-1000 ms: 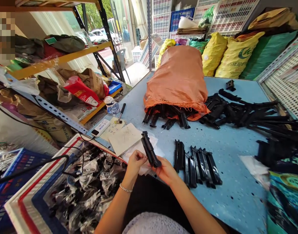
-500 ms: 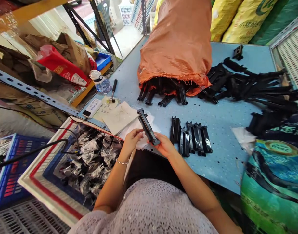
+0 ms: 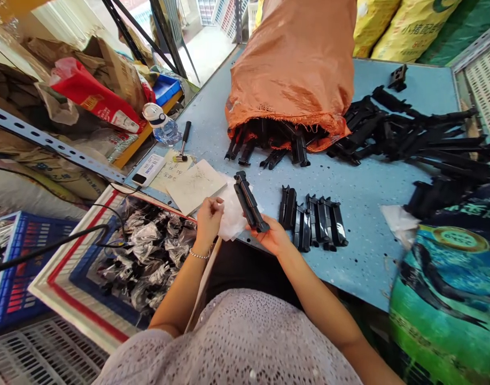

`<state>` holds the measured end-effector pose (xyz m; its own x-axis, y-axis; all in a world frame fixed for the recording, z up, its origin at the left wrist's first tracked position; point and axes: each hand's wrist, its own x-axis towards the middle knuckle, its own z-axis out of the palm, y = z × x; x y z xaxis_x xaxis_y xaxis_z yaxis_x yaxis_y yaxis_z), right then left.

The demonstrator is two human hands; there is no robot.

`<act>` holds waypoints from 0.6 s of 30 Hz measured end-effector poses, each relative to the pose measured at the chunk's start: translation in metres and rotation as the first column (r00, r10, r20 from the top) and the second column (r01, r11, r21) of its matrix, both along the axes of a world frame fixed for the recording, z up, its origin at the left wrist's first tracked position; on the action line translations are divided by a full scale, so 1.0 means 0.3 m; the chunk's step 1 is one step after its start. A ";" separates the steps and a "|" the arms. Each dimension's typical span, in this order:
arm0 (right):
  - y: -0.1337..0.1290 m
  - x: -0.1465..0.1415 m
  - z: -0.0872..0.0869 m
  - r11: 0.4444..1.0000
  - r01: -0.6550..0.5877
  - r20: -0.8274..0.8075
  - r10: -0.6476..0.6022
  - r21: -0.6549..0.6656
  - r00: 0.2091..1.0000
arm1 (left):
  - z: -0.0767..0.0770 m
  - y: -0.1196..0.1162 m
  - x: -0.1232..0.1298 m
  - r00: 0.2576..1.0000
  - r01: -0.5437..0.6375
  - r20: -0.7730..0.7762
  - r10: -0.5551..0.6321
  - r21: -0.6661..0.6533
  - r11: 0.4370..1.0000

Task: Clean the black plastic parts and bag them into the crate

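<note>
My right hand (image 3: 273, 235) grips the lower end of a long black plastic part (image 3: 248, 202), which tilts up and away from me over the table's front edge. My left hand (image 3: 208, 219) is apart from the part, its fingers curled into a pinch beside thin clear plastic bags (image 3: 232, 216). Whether a bag edge is between those fingertips is too small to make out. Several similar black parts (image 3: 313, 220) lie in a row right of my right hand. More spill from the mouth of an orange woven sack (image 3: 290, 80).
A heap of black parts (image 3: 389, 128) covers the right rear of the blue table (image 3: 368, 224). Cardboard (image 3: 196, 187), a hammer (image 3: 184, 141), a phone (image 3: 149, 170) and a bottle (image 3: 164, 128) lie leftward. A crate (image 3: 64, 262) of bagged parts stands left; a green sack (image 3: 441, 299) stands right.
My left hand has let go of the black part and moved left beside the plastic bags. My right hand keeps the part, now slightly further right. The camera view has shifted a little.
</note>
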<state>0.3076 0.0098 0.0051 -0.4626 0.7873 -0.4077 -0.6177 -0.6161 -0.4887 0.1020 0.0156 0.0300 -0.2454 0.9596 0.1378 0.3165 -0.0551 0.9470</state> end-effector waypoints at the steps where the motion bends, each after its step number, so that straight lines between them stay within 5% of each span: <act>1: 0.002 0.005 -0.003 1.000 0.015 -0.002 -0.015 -0.013 1.000 | 0.015 -0.003 -0.018 0.987 0.038 -0.159 -0.028 0.058 0.998; 4: 0.010 0.024 -0.003 0.997 0.048 0.007 -0.047 -0.057 0.999 | 0.052 -0.001 -0.075 0.812 0.240 -0.560 -0.164 0.064 0.969; 8: -0.010 0.075 0.038 0.995 0.103 0.141 -0.100 -0.014 0.985 | 0.070 0.024 -0.108 0.625 0.334 -0.740 -0.248 -0.034 0.942; 11: -0.068 0.124 0.097 0.997 0.041 0.173 -0.053 0.072 0.983 | 0.072 0.037 -0.083 0.641 0.359 -0.718 -0.271 -0.033 0.933; 13: -0.112 0.143 0.124 0.990 -0.124 0.110 0.116 0.063 0.987 | 0.071 0.041 -0.059 0.706 0.374 -0.640 -0.303 -0.026 0.927; 16: -0.151 0.137 0.117 0.932 -0.363 -0.021 0.363 0.006 0.932 | 0.069 0.037 -0.043 0.783 0.382 -0.505 -0.363 -0.071 0.922; 18: -0.151 0.115 0.088 0.918 -0.397 -0.031 0.397 -0.007 0.917 | 0.068 0.020 -0.043 0.785 0.387 -0.490 -0.379 -0.089 0.918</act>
